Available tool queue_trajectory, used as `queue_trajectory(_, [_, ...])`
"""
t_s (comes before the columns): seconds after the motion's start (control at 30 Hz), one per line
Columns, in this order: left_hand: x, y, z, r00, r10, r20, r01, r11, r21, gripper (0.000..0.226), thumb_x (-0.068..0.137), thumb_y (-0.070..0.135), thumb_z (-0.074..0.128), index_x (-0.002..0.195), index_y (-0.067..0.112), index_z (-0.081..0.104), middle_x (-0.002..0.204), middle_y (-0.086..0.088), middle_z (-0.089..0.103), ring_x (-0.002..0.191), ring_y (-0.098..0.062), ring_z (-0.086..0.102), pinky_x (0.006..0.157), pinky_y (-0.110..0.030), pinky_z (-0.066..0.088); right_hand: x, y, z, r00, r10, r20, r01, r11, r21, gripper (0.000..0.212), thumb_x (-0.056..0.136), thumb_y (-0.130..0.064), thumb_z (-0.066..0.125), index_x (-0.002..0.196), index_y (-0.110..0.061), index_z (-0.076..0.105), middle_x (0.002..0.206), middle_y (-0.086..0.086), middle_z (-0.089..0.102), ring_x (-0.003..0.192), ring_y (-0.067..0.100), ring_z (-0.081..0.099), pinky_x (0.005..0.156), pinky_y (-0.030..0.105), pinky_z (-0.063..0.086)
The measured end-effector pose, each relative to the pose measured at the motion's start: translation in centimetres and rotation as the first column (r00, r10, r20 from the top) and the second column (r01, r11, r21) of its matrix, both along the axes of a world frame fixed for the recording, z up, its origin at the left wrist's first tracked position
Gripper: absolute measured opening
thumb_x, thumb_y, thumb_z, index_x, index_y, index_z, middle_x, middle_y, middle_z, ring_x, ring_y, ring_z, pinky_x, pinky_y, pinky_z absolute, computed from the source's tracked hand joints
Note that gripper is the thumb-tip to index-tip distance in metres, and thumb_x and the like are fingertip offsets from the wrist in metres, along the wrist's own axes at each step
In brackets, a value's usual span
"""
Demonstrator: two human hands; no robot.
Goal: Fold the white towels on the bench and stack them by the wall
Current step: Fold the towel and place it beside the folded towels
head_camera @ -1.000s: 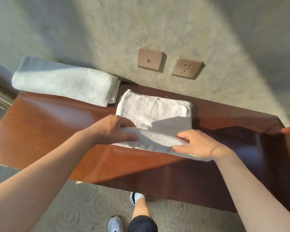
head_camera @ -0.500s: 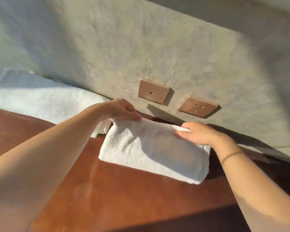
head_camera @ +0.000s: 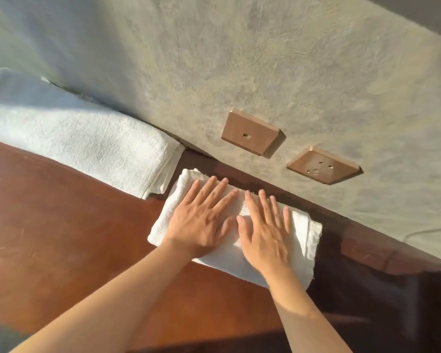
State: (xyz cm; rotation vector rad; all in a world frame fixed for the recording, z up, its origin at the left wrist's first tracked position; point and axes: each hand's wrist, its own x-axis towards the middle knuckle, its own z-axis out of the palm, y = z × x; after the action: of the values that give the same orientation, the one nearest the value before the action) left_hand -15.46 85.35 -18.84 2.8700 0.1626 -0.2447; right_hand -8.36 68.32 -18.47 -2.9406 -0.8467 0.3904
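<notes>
Nearest the camera, two bare forearms reach out over the polished reddish-brown wooden surface (head_camera: 69, 238), which shows fine scratches toward its near left part. Both hands lie palm down on the small folded white terry towel (head_camera: 303, 240): the left hand (head_camera: 201, 220) covers its left half and the right hand (head_camera: 264, 235) its middle, thumbs almost meeting. The fingers (head_camera: 215, 186) of both hands are straight and slightly spread, gripping nothing, only pressing. That flat press reads as smoothing the fold and settling the layers so the bundle keeps its shape. The towel sits close to the far edge of the surface with its layered open ends toward the right, and a thin dark strip of wood shows between it and the wall.

Just beyond and to the left, a larger folded white towel (head_camera: 74, 141) lies along the far edge against the wall, its layered end close to the small towel's far left corner; whether the two touch cannot be told. If the small towel is meant to go on top of it, nothing lies between them.

Farthest off, on the textured grey-green plaster wall (head_camera: 265, 59), sit a bronze switch plate (head_camera: 250, 135) and a bronze socket plate (head_camera: 322, 165), above the towels and out of the way.
</notes>
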Motion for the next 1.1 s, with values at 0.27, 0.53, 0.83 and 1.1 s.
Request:
queue_trajectory(0.27, [-0.5, 0.0, -0.4, 0.997, 0.081, 0.006, -0.081, 0.997, 0.022, 0.068, 0.103, 0.061, 0.008, 0.162, 0.029, 0.006, 0.17, -0.001, 0.001, 0.156, -0.02, -0.007, 0.127, -0.043, -0.003, 2.3, -8.0, -0.4, 0.926, -0.372, -0.065, 0.366, 0.926, -0.092, 0.07, 0.095, -0.062, -0.004, 0.16, -0.037, 0.001, 0.169, 0.003, 0.003, 0.156, 0.028, 0.006, 0.122, 0.06, 0.006])
queue_trajectory(0.53, [-0.8, 0.0, 0.1, 1.0, 0.005, -0.002, -0.005, 1.0, 0.03, 0.062, 0.105, 0.056, 0.008, 0.162, 0.033, 0.005, 0.17, 0.001, 0.002, 0.156, -0.021, -0.007, 0.127, -0.044, -0.003, -1.4, -3.7, -0.7, 0.999, -0.044, 0.019, 0.043, 0.999, 0.016, 0.062, 0.102, -0.056, 0.006, 0.161, -0.036, 0.004, 0.169, 0.0, 0.003, 0.156, 0.022, -0.001, 0.125, 0.054, 0.0])
queue_trajectory(0.83, [-4.6, 1.4, 0.8, 0.686, 0.704, -0.186, -0.715, 0.605, -0.35, 0.073, 0.095, 0.065, 0.045, 0.157, 0.038, 0.016, 0.158, 0.001, 0.04, 0.135, -0.027, 0.05, 0.097, -0.044, 0.046, 0.9, -8.2, -0.9, 0.793, -0.549, -0.263, 0.595, 0.79, 0.145, 0.08, 0.101, -0.061, 0.018, 0.159, -0.006, 0.015, 0.162, 0.019, 0.026, 0.149, 0.035, 0.026, 0.12, 0.051, 0.024])
queue_trajectory(1.1, [-3.4, 1.9, 1.9, 0.397, 0.734, -0.55, -0.89, 0.163, -0.425, 0.088, 0.074, 0.087, 0.056, 0.132, 0.019, 0.057, 0.123, -0.001, 0.065, 0.112, -0.022, 0.063, 0.097, -0.04, 0.049, 1.1, -7.5, 1.1, 0.635, -0.61, -0.474, 0.759, 0.606, 0.237, 0.063, 0.1, -0.047, 0.045, 0.15, -0.01, 0.04, 0.148, 0.018, 0.05, 0.134, 0.038, 0.048, 0.11, 0.048, 0.038])
